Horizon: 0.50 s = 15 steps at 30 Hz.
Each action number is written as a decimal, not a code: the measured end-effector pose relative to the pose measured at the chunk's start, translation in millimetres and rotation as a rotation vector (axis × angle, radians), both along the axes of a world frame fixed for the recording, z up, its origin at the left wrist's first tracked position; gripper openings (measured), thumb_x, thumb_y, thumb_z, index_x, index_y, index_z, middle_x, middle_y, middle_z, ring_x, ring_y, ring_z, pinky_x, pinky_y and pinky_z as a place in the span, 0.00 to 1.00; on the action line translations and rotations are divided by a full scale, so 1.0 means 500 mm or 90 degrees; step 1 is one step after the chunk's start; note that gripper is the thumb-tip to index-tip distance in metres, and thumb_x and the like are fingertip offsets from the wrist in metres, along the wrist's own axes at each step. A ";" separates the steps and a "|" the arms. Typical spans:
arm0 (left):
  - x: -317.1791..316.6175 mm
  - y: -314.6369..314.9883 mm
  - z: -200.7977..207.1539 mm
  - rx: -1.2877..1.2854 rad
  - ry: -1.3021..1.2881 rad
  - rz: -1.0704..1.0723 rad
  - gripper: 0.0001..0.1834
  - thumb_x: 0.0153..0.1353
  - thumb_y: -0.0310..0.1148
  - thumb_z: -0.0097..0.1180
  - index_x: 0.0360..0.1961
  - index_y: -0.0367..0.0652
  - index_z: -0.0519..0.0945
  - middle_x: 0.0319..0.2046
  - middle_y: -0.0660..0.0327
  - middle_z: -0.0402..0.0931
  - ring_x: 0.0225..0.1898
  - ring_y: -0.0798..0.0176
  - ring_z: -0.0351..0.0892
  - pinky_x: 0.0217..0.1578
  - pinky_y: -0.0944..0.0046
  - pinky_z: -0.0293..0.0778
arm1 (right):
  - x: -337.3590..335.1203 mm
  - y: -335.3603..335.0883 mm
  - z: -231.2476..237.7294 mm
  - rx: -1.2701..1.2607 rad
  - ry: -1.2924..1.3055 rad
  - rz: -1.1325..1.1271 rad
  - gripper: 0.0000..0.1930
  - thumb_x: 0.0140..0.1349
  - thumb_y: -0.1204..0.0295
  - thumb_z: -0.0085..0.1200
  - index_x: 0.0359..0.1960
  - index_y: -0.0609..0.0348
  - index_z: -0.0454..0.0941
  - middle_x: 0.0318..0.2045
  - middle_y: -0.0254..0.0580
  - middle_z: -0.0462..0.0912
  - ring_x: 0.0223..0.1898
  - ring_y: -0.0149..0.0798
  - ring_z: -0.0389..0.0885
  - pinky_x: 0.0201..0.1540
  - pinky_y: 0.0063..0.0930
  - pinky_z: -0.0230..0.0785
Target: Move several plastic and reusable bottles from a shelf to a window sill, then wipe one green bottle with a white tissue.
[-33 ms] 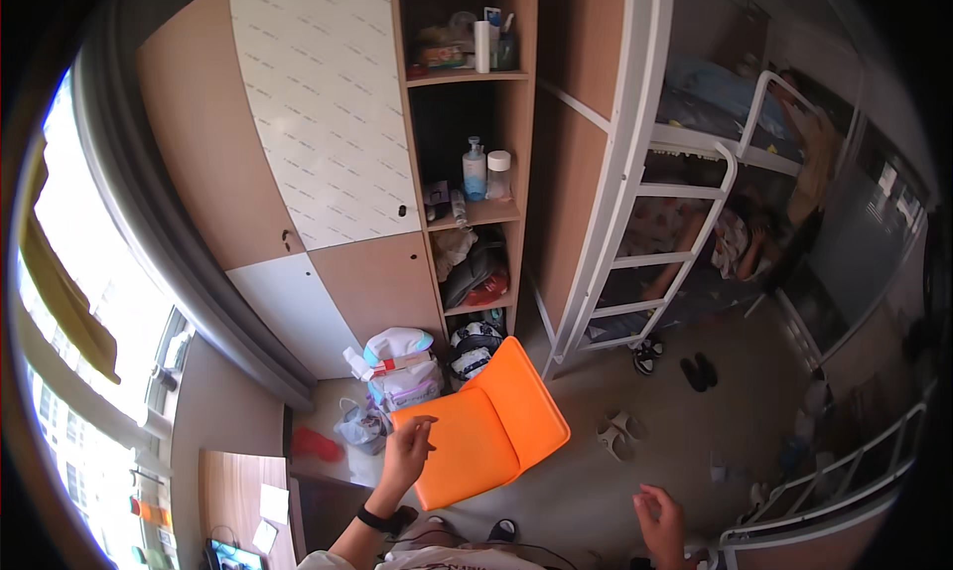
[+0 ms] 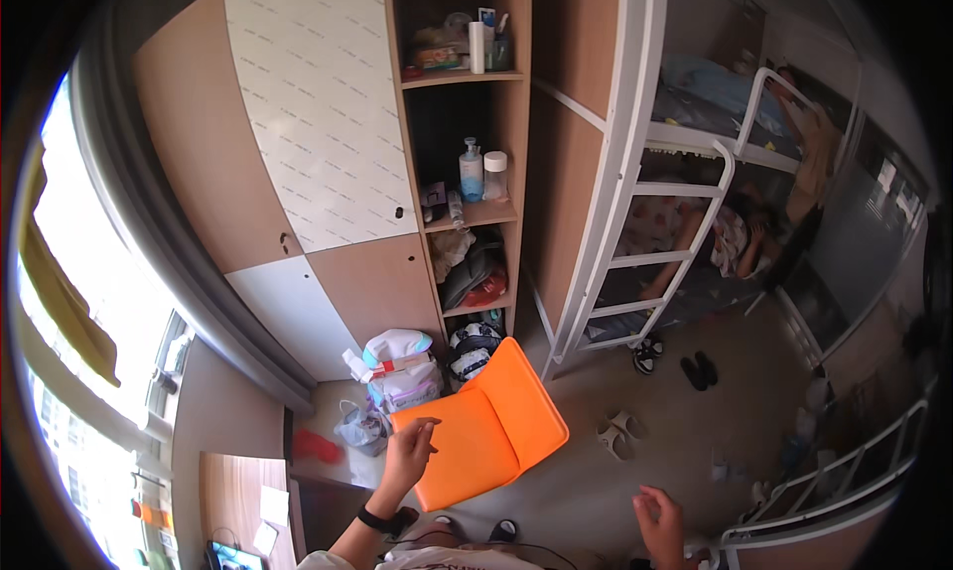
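My left hand (image 2: 410,453), with a dark band on the wrist, hangs in the air in front of the orange chair (image 2: 531,406). Its fingers are loosely bent and nothing shows in them. From this view I cannot tell whether it touches the seat. Off to the right, my right hand (image 2: 659,520) is raised over the floor, its thumb and fingers apart and holding nothing. The chair stands just ahead of my feet, its backrest at the right side of the seat.
Behind the chair stand bags (image 2: 402,379) and a wardrobe (image 2: 362,292) with open shelves of bottles (image 2: 471,171). A bunk bed with a white ladder (image 2: 655,257) rises at right; a person lies on the lower bunk. Sandals (image 2: 617,436) lie on the floor. A desk (image 2: 238,476) sits lower left.
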State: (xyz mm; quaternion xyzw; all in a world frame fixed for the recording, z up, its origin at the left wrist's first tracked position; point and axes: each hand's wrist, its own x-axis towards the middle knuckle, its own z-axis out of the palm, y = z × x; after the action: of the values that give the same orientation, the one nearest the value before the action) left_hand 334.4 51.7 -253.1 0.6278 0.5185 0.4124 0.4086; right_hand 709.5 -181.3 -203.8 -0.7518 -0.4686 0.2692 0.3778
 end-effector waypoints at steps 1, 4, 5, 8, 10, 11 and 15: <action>0.019 0.000 0.016 0.002 0.015 -0.005 0.13 0.74 0.34 0.49 0.47 0.37 0.81 0.18 0.62 0.75 0.22 0.69 0.81 0.25 0.67 0.76 | 0.008 -0.001 0.000 0.002 0.004 -0.005 0.17 0.72 0.66 0.56 0.56 0.64 0.77 0.46 0.46 0.85 0.50 0.38 0.84 0.50 0.29 0.75; 0.045 0.023 0.019 0.014 0.054 -0.021 0.13 0.74 0.34 0.49 0.46 0.36 0.81 0.19 0.60 0.77 0.23 0.69 0.82 0.25 0.67 0.76 | 0.030 -0.006 -0.018 -0.010 -0.006 -0.040 0.18 0.71 0.66 0.57 0.56 0.65 0.77 0.47 0.49 0.85 0.51 0.42 0.84 0.51 0.34 0.75; 0.044 0.032 0.013 0.020 0.075 -0.019 0.13 0.74 0.33 0.49 0.46 0.35 0.80 0.20 0.60 0.77 0.23 0.68 0.82 0.26 0.67 0.77 | 0.040 -0.010 -0.044 -0.012 0.010 -0.030 0.18 0.72 0.65 0.56 0.56 0.65 0.77 0.46 0.50 0.85 0.50 0.44 0.85 0.51 0.35 0.76; 0.046 0.064 0.002 0.050 -0.001 -0.012 0.12 0.74 0.33 0.49 0.46 0.34 0.79 0.21 0.60 0.77 0.23 0.67 0.83 0.26 0.67 0.77 | 0.041 0.009 -0.045 0.010 -0.016 -0.014 0.19 0.72 0.64 0.56 0.56 0.67 0.77 0.46 0.51 0.85 0.49 0.45 0.85 0.50 0.35 0.76; 0.045 0.091 0.006 0.031 -0.022 -0.019 0.11 0.75 0.32 0.48 0.46 0.35 0.79 0.23 0.61 0.77 0.24 0.69 0.81 0.27 0.68 0.77 | 0.032 0.034 -0.035 0.005 -0.011 -0.039 0.18 0.72 0.65 0.56 0.55 0.67 0.77 0.46 0.51 0.85 0.50 0.44 0.85 0.50 0.34 0.76; 0.045 0.105 0.010 0.052 -0.037 -0.021 0.11 0.75 0.31 0.48 0.46 0.35 0.79 0.24 0.61 0.78 0.25 0.70 0.80 0.28 0.68 0.77 | 0.033 0.050 -0.031 -0.004 -0.030 -0.029 0.17 0.72 0.65 0.55 0.55 0.66 0.77 0.45 0.51 0.85 0.49 0.45 0.85 0.51 0.35 0.75; 0.017 0.168 -0.004 0.060 -0.085 -0.016 0.11 0.75 0.30 0.48 0.48 0.34 0.80 0.30 0.62 0.79 0.26 0.73 0.77 0.29 0.69 0.78 | -0.009 0.149 0.009 0.060 0.022 -0.081 0.14 0.66 0.74 0.60 0.50 0.68 0.78 0.36 0.45 0.87 0.37 0.32 0.85 0.42 0.27 0.76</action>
State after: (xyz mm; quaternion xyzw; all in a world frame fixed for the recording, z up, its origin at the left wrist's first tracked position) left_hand 343.0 135.8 -255.0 0.6236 0.4624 0.4721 0.4176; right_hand 704.9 -106.7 -199.4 -0.7566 -0.4257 0.2349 0.4372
